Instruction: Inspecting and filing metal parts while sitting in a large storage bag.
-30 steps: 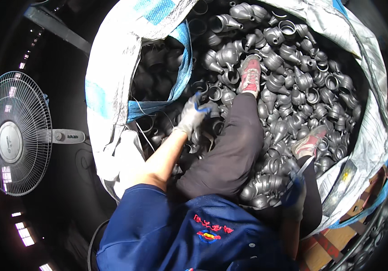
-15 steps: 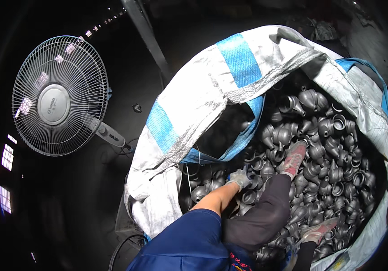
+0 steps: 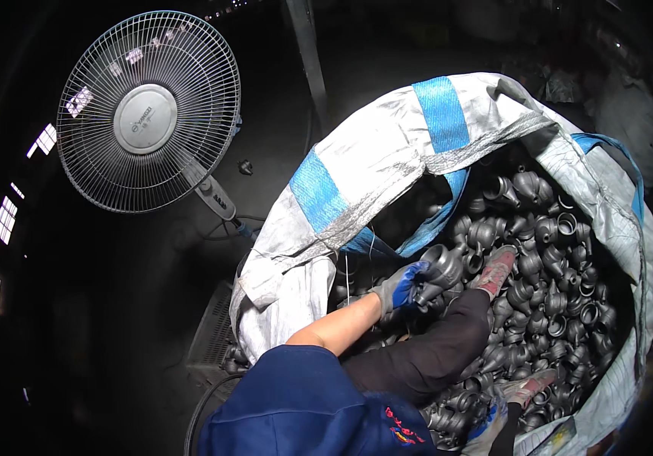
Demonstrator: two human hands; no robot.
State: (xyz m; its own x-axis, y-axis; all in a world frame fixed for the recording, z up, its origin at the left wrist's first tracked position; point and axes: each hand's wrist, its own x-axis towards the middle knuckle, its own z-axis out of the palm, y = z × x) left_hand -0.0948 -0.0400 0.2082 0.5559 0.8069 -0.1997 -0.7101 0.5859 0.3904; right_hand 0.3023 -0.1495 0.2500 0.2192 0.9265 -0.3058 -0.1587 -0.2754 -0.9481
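My left hand [image 3: 400,290], in a grey glove with a blue palm, is closed on a dark grey bulb-shaped part [image 3: 442,267] with a wide round mouth. It lifts this part above the heap; whether a second one is in the grip is hard to make out. My right hand [image 3: 488,427], in a similar glove, shows partly at the lower edge beside my trouser leg. Its fingers are mostly hidden, close to more grey parts [image 3: 448,419]. The heap of like parts [image 3: 547,262] fills a large white woven bulk bag [image 3: 372,140] with blue straps.
My reddish shoes [image 3: 496,267] stand on the parts inside the bag. A blue strap loop [image 3: 425,235] hangs inside the rim. Left of the bag is a pedestal fan [image 3: 148,118], with a dark slotted crate [image 3: 208,330] below. A loose part [image 3: 245,167] lies on the floor.
My left hand has come up from the heap with a grey part in it. My right hand's glove has come into sight at the lower edge. The whole view has shifted.
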